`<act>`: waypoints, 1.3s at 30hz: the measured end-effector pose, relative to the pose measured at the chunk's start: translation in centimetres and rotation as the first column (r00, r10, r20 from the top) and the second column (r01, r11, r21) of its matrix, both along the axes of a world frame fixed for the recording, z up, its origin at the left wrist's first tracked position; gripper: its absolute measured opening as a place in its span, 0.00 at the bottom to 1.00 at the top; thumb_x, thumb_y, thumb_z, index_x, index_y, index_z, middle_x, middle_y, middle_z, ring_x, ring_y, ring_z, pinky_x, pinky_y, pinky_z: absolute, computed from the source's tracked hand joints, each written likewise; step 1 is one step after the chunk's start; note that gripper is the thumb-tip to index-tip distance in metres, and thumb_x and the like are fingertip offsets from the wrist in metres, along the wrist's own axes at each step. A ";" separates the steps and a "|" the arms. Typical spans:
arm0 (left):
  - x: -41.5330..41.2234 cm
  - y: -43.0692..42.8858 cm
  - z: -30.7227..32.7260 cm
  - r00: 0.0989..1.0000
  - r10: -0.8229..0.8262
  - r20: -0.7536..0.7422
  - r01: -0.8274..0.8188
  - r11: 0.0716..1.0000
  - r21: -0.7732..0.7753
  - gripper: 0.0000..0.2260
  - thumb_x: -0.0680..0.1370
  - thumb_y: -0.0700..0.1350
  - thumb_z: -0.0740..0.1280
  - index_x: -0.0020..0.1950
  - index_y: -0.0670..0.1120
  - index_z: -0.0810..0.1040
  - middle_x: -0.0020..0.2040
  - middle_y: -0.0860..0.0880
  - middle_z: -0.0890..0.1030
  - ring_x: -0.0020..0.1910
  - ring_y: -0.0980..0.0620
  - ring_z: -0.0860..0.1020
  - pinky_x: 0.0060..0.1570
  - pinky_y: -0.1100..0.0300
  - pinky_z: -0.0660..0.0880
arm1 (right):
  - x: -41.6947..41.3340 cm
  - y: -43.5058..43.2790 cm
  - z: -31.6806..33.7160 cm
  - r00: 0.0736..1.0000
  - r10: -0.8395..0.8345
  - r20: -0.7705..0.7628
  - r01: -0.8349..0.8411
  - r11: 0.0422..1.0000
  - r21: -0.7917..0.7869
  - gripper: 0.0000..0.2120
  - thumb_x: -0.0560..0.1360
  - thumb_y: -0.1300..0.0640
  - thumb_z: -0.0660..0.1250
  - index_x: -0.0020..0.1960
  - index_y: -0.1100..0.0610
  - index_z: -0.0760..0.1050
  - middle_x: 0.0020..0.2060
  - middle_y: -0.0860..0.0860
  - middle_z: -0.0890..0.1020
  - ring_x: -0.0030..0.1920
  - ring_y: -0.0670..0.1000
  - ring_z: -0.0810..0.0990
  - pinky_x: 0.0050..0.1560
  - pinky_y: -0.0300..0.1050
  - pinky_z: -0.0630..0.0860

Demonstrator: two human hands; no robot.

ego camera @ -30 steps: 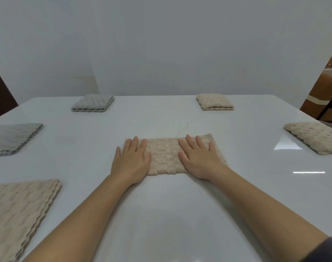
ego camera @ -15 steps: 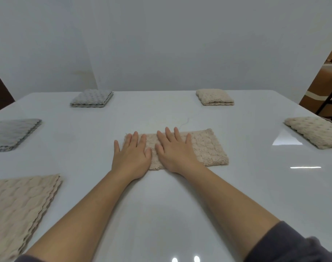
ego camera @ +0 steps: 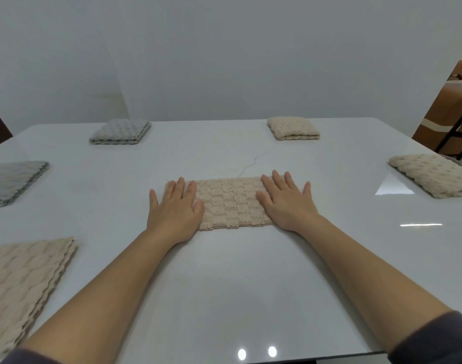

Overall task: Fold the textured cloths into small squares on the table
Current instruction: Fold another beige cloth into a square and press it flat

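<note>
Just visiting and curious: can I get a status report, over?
Beige cloth a folded strip, not yet square. Left hand flat on its left end, right hand flat on its right end. Nearest beige pile lies apart, near left.

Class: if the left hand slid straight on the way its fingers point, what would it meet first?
Likely nothing: beyond the left hand lies bare table up to its far edge, the line passing between the grey folded cloth and the far beige folded cloth; depth is uncertain.
</note>
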State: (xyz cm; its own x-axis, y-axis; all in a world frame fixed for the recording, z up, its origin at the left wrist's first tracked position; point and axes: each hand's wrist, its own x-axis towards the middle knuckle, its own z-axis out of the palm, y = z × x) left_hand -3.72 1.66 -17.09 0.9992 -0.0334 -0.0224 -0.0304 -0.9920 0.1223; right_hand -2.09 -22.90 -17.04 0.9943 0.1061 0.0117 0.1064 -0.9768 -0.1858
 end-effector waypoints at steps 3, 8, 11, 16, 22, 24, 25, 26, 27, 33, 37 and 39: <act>-0.2 -0.7 0.9 1.000 0.020 0.007 -0.020 0.999 0.040 0.26 0.82 0.53 0.41 0.80 0.49 0.42 0.80 0.47 0.41 0.78 0.49 0.39 0.73 0.41 0.35 | 0.1 0.0 -0.2 1.000 -0.001 0.012 0.001 1.000 -0.014 0.29 0.81 0.39 0.40 0.79 0.47 0.45 0.79 0.48 0.45 0.78 0.52 0.40 0.73 0.67 0.39; 0.8 -5.5 2.9 0.971 0.003 0.240 0.011 0.998 -0.058 0.26 0.82 0.51 0.45 0.79 0.46 0.47 0.80 0.45 0.45 0.78 0.47 0.42 0.74 0.42 0.38 | 0.2 0.1 -0.4 1.000 -0.008 0.023 0.009 1.000 -0.025 0.29 0.81 0.39 0.39 0.79 0.48 0.45 0.79 0.48 0.45 0.78 0.52 0.40 0.73 0.67 0.39; 1.8 -9.0 2.7 0.962 0.009 0.273 0.014 0.996 -0.083 0.26 0.82 0.51 0.47 0.79 0.45 0.49 0.80 0.45 0.50 0.78 0.46 0.45 0.74 0.41 0.39 | 0.1 0.1 -0.5 0.999 -0.013 0.030 0.014 0.999 -0.034 0.29 0.81 0.39 0.39 0.79 0.48 0.45 0.79 0.48 0.45 0.78 0.52 0.40 0.73 0.67 0.40; 2.4 -11.3 0.8 0.958 0.055 0.282 -0.029 0.995 -0.093 0.24 0.81 0.49 0.48 0.77 0.45 0.57 0.77 0.45 0.60 0.77 0.46 0.51 0.74 0.40 0.42 | 0.1 0.2 -0.7 0.999 -0.020 0.041 0.021 1.000 -0.023 0.29 0.81 0.40 0.40 0.79 0.48 0.47 0.79 0.48 0.46 0.78 0.52 0.41 0.73 0.67 0.40; 2.3 -9.8 0.3 0.958 0.058 0.282 -0.029 0.994 -0.106 0.25 0.80 0.50 0.48 0.77 0.44 0.57 0.78 0.45 0.57 0.78 0.46 0.45 0.74 0.38 0.41 | 0.2 0.1 -0.5 1.000 -0.014 0.022 0.015 1.000 -0.023 0.29 0.81 0.40 0.40 0.79 0.48 0.46 0.79 0.48 0.46 0.78 0.51 0.40 0.73 0.67 0.40; 2.2 -8.3 0.2 0.956 0.087 0.281 -0.059 0.993 -0.107 0.25 0.80 0.51 0.47 0.77 0.44 0.57 0.78 0.44 0.58 0.78 0.46 0.45 0.73 0.38 0.41 | 0.2 0.1 -0.4 1.000 -0.011 0.017 0.012 1.000 -0.025 0.29 0.81 0.40 0.40 0.79 0.48 0.45 0.79 0.48 0.45 0.78 0.51 0.40 0.73 0.68 0.39; 2.1 -7.5 0.1 0.956 0.103 0.276 -0.075 0.991 -0.108 0.26 0.80 0.51 0.47 0.77 0.44 0.57 0.77 0.44 0.58 0.78 0.45 0.46 0.73 0.38 0.41 | 0.2 0.0 -0.4 1.000 -0.010 0.018 0.011 1.000 -0.025 0.28 0.81 0.40 0.41 0.79 0.48 0.45 0.79 0.48 0.45 0.78 0.51 0.40 0.73 0.68 0.40; 2.0 -6.6 0.0 0.956 0.117 0.268 -0.089 0.990 -0.114 0.26 0.80 0.51 0.47 0.77 0.44 0.57 0.77 0.44 0.59 0.78 0.45 0.46 0.73 0.38 0.41 | 0.1 0.0 -0.3 1.000 -0.010 0.018 0.010 1.000 -0.024 0.28 0.81 0.40 0.41 0.79 0.48 0.46 0.79 0.48 0.46 0.78 0.51 0.40 0.73 0.68 0.40; 2.0 -5.8 -0.1 0.958 0.129 0.256 -0.100 0.987 -0.124 0.26 0.80 0.51 0.47 0.77 0.43 0.57 0.77 0.44 0.59 0.78 0.45 0.46 0.73 0.38 0.41 | 0.2 0.0 -0.3 1.000 -0.009 0.017 0.009 1.000 -0.023 0.28 0.81 0.40 0.41 0.79 0.48 0.46 0.79 0.47 0.46 0.78 0.51 0.40 0.73 0.68 0.40; 1.8 -1.9 -0.4 0.957 0.177 0.229 -0.149 0.980 -0.134 0.25 0.81 0.51 0.48 0.76 0.43 0.57 0.77 0.43 0.59 0.78 0.45 0.47 0.74 0.41 0.40 | 0.1 0.0 -0.2 1.000 -0.011 0.016 0.011 1.000 -0.027 0.29 0.81 0.40 0.41 0.79 0.48 0.46 0.79 0.47 0.46 0.78 0.51 0.41 0.73 0.68 0.39; 1.5 0.3 -0.4 0.951 0.234 0.204 -0.215 0.970 -0.109 0.26 0.80 0.52 0.48 0.77 0.44 0.57 0.77 0.44 0.59 0.78 0.45 0.46 0.74 0.40 0.39 | 0.2 0.0 -0.2 1.000 -0.010 0.009 0.010 1.000 -0.027 0.29 0.81 0.39 0.41 0.79 0.48 0.46 0.79 0.48 0.46 0.78 0.51 0.41 0.72 0.69 0.39; 1.3 1.3 -0.4 0.947 0.253 0.199 -0.240 0.967 -0.090 0.26 0.80 0.53 0.48 0.77 0.44 0.58 0.77 0.43 0.59 0.78 0.45 0.46 0.74 0.40 0.39 | 0.1 0.0 -0.2 1.000 -0.010 0.013 0.011 0.999 -0.031 0.29 0.81 0.40 0.41 0.79 0.48 0.46 0.79 0.48 0.46 0.78 0.51 0.41 0.72 0.69 0.39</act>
State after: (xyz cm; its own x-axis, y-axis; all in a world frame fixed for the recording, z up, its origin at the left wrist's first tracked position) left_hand -2.39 2.95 -17.45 0.9588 0.2199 0.1799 0.1826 -0.9621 0.2027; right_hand -1.95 -22.87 -17.27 0.9951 0.0960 0.0216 0.0982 -0.9833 -0.1535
